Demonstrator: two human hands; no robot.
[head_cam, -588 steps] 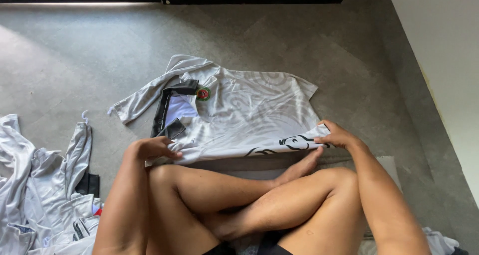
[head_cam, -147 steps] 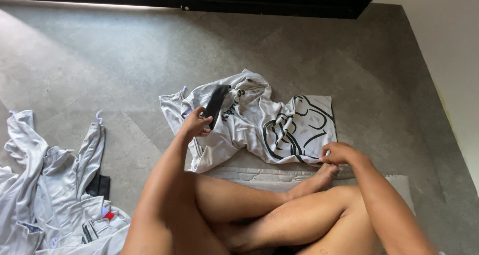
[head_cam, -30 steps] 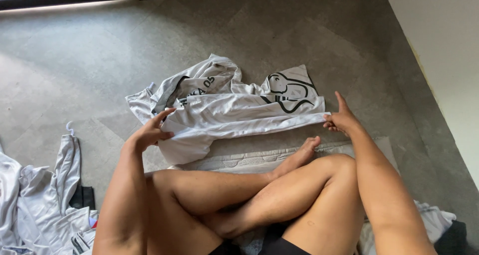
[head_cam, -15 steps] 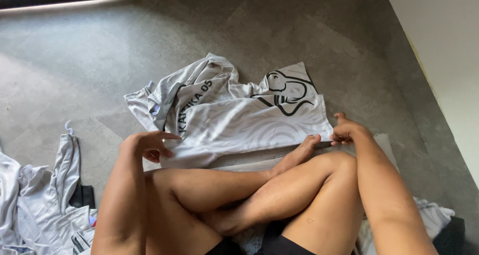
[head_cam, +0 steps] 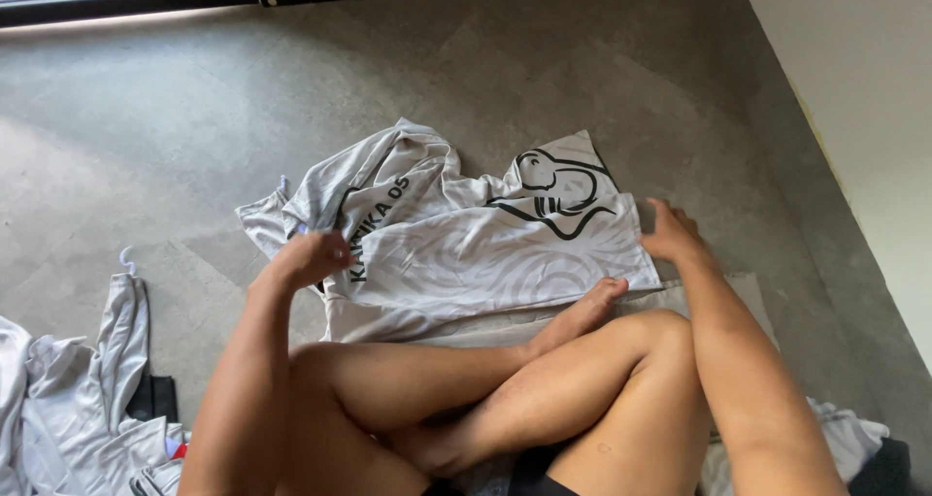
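A white jersey (head_cam: 485, 253) with black line art lies half folded and rumpled on the grey floor (head_cam: 175, 137), just in front of the person's crossed legs. The left hand (head_cam: 313, 258) has its grip curled closed on the jersey's left edge. The right hand (head_cam: 670, 234) rests at the right edge, fingers spread open, holding nothing. A heap of white garments (head_cam: 87, 399) lies well apart at lower left.
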